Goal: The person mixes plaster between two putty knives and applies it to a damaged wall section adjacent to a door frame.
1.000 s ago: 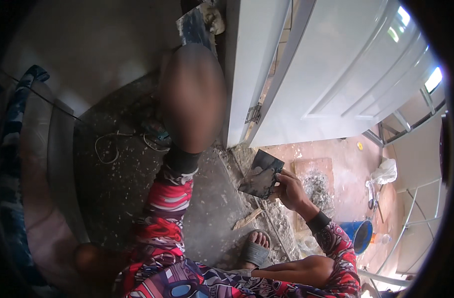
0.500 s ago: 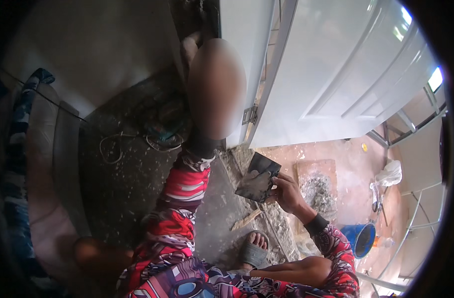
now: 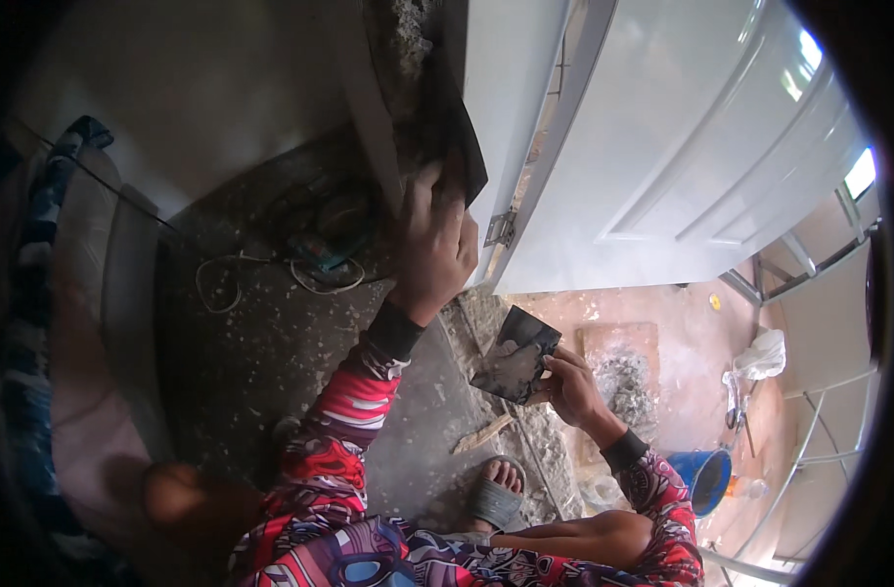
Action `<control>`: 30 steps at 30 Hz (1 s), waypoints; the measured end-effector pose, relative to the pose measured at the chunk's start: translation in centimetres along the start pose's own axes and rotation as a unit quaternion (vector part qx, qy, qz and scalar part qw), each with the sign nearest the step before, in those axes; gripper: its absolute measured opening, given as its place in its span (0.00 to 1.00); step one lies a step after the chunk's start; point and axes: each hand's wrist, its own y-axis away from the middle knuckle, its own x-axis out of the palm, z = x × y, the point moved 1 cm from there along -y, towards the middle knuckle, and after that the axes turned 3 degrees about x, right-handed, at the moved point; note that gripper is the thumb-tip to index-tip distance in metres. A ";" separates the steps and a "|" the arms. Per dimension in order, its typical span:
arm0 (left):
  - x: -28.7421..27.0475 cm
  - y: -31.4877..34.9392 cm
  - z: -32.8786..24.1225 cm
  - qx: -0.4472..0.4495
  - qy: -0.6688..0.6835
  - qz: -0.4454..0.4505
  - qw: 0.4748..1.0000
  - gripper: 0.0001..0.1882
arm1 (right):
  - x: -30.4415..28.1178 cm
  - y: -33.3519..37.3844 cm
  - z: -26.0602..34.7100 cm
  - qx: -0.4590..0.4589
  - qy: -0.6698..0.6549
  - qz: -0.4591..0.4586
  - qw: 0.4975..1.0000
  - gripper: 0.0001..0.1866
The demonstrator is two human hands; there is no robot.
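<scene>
Hands: right hand point(image 3: 572, 386) grasps a dark flat trowel blade point(image 3: 515, 355) by its lower right end, fingers wrapped at the handle; left hand point(image 3: 435, 245) is raised, fingers closed on the lower edge of a second dark flat blade point(image 3: 445, 117) held up against the door frame.
Trowel in right hand: a flat dark plate smeared with grey mortar, held low beside the knee; its long axis runs from lower left to upper right, and its broad face is turned up toward the camera.
Blade in left hand: a dark flat sheet, long axis close to upright, lower end in the fingers, upper end pointing toward the top of the view and loaded with grey crumbly mortar point(image 3: 408, 39).
Sleeves: both forearms wear red patterned fabric with black cuffs.
Foot: a sandalled foot point(image 3: 496, 494) rests on the floor below the right hand, just beside a short stick of wood point(image 3: 483, 432).
Floor: grey speckled concrete floor point(image 3: 271, 362), with a power tool point(image 3: 320, 249) and its looped pale cord point(image 3: 222, 284) lying left of the left wrist.
Mortar heap: a grey pile on a board point(image 3: 618, 377), just right of the right hand.
Bucket: a blue bucket point(image 3: 706, 479) farther right, near the right elbow.
Door: a white panelled door point(image 3: 682, 147) stands open beyond, hinge point(image 3: 501, 230) just right of the left hand.
</scene>
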 end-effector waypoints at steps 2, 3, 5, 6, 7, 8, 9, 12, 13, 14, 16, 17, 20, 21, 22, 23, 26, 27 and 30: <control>-0.3 0.9 0.4 0.017 0.012 -0.022 1.000 0.22 | 0.3 0.3 0.2 0.005 -0.011 0.004 1.000 0.18; -0.7 1.6 0.9 0.015 0.011 -0.023 1.000 0.22 | 0.6 0.4 0.1 0.006 -0.009 0.004 1.000 0.18; -1.5 3.2 2.1 -0.024 0.052 -0.025 0.998 0.27 | 1.1 0.5 0.1 0.004 -0.005 0.008 1.000 0.19; -1.8 3.8 2.3 -0.025 0.055 -0.028 0.998 0.27 | 1.3 0.6 0.3 0.003 -0.003 0.005 1.000 0.19; -2.3 4.4 2.4 -0.033 0.063 -0.023 0.997 0.25 | 1.5 0.8 0.4 0.005 0.003 -0.002 1.000 0.18; -2.8 4.9 2.7 -0.042 0.070 -0.017 0.997 0.23 | 1.8 0.9 0.4 0.007 0.008 -0.008 1.000 0.18; -3.1 5.2 3.0 -0.009 0.038 -0.058 0.998 0.16 | 1.9 1.0 0.4 0.006 0.011 -0.014 1.000 0.18; -5.1 9.3 3.9 -0.318 0.366 -0.008 0.874 0.09 | 3.0 0.9 0.1 -0.005 -0.027 -0.004 1.000 0.17; -5.5 9.5 3.9 -0.360 0.427 -0.010 0.829 0.09 | 3.7 1.1 0.3 -0.027 -0.040 -0.062 0.997 0.13; -6.2 9.5 3.8 -0.366 0.431 -0.005 0.825 0.09 | 4.2 1.1 0.7 -0.050 -0.053 -0.120 0.990 0.10; -7.8 9.1 3.2 -0.423 0.473 0.045 0.772 0.09 | 5.8 1.3 2.0 -0.073 -0.028 -0.140 0.987 0.06; -8.3 9.6 3.1 -0.441 0.482 0.061 0.755 0.09 | 6.2 1.3 2.2 -0.078 -0.032 -0.120 0.989 0.06; -9.2 9.2 1.9 -0.428 0.467 0.107 0.766 0.09 | 7.1 0.6 2.6 -0.110 -0.021 -0.104 0.988 0.07; -9.4 9.1 1.8 -0.431 0.470 0.115 0.762 0.09 | 7.6 0.4 2.7 -0.133 0.003 -0.094 0.987 0.08; -9.4 9.0 1.6 -0.377 0.420 0.138 0.814 0.08 | 7.8 0.4 2.8 -0.132 -0.002 -0.102 0.986 0.08; -9.5 8.8 1.5 -0.319 0.368 0.158 0.859 0.07 | 8.1 0.4 3.0 -0.134 -0.002 -0.077 0.988 0.10; -9.7 7.9 0.3 -0.220 0.294 0.172 0.914 0.07 | 9.0 0.3 3.4 -0.142 -0.006 -0.060 0.988 0.14; -9.6 8.1 -0.1 -0.216 0.293 0.175 0.915 0.06 | 9.1 0.2 3.5 -0.147 0.016 -0.066 0.987 0.14; -9.4 9.9 0.1 -0.049 0.225 0.194 0.954 0.06 | 9.6 0.3 3.5 -0.155 0.045 -0.071 0.984 0.14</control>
